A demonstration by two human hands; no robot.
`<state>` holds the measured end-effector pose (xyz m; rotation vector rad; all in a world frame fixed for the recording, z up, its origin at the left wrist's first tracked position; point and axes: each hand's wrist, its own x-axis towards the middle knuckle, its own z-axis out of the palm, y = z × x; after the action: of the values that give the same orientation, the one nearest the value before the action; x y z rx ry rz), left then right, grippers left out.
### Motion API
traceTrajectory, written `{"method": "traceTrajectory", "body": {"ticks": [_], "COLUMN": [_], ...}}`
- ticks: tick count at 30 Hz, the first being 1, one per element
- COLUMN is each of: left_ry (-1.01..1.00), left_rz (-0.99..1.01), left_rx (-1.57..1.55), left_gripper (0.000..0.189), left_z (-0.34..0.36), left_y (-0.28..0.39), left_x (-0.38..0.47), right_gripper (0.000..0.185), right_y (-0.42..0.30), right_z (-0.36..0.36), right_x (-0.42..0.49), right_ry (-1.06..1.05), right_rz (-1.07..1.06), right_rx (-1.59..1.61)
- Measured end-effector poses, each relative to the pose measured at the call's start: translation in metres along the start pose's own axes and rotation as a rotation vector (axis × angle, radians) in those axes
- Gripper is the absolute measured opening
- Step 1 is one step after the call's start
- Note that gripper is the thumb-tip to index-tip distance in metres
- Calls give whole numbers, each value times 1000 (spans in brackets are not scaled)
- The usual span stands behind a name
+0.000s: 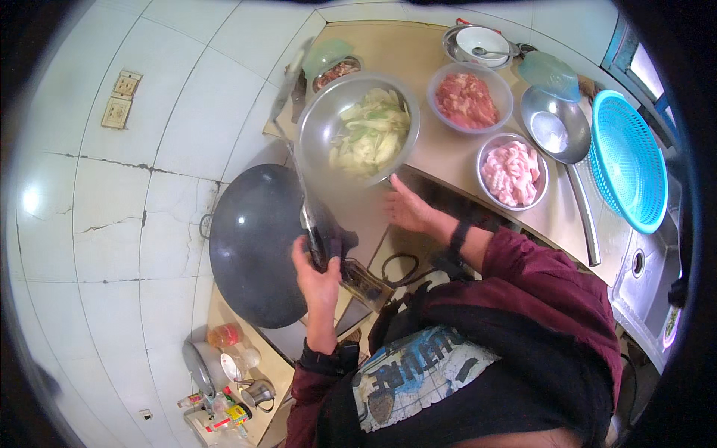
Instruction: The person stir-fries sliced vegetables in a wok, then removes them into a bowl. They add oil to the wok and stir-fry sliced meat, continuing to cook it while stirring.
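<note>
My left hand (319, 280) grips the black handle of a long metal wok utensil (302, 196), whose far end is blurred near the wall. That hand is over the right edge of a dark wok (255, 241). Ahead, a large metal bowl (316, 131) of sliced pale green and white vegetables (372, 131) reaches past the counter's edge towards the wok. My right hand (411, 207) is at the bowl's near rim, thumb up against it. Its fingers are blurred, and whether they grip the rim is unclear.
On the counter (392, 39) stand a bowl of red meat (468, 101), a bowl of pale pink meat (512, 173), a metal ladle (560, 129) and a blue plastic colander (630, 162). A sink (638, 280) lies right. Bottles and a metal jug (257, 392) crowd the lower left.
</note>
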<state>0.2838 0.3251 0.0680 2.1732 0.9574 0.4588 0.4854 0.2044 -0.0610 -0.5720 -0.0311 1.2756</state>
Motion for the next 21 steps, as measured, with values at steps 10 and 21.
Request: {"method": "traceTrajectory", "body": {"ticks": [10,21], "left_ry": [-447,-555], "left_rz": [-319,-578], "left_rx": [-362,-567], "left_gripper": [16,17], "left_z": [41,47], "left_y": [15,24], "left_x": [-21,-38], "right_gripper": [89,77], "right_y": [26,29], "right_z": [74,82], "right_x": [19,7], "right_ry": [-355,-231], "right_rz": [-82,-87], "right_rx": [66,-12]}}
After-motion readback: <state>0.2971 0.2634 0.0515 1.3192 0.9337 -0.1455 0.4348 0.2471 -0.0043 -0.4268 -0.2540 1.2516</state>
